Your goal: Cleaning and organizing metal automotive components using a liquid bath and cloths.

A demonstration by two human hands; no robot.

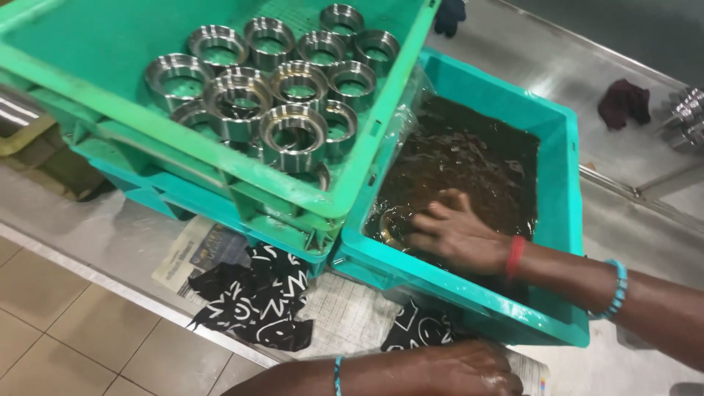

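Head view, nearest to you: your left hand [469,370] lies wet and glistening at the bottom edge, on the front lip of the teal crate [565,220], a thin blue band on its forearm; whether its fingers are curled or flat you cannot tell, because the frame cuts them off. Under and beside it lie a black cloth with white zigzag print [257,297] and sheets of newspaper [198,253], spread on the brushed steel bench [103,235], with beige floor tiles below. Just beyond, your right hand [455,231] reaches into the teal crate, fingers spread and bent loosely over the rim of one metal ring [392,224], which sits half sunk in the dark brown liquid [469,158] at the crate's near left corner; the hand touches it but a firm grasp does not show. That wrist carries a red band, and a blue beaded bracelet sits farther up the forearm. The crate is smooth moulded plastic. To the left, a green crate [88,44] rests tilted on top of another teal one and holds about thirteen machined steel rings [293,132], short, round, bright and hollow, some stacked. Farthest off, a dark red rag [623,103] lies on the steel surface near more shiny metal parts [686,117] at the right edge.
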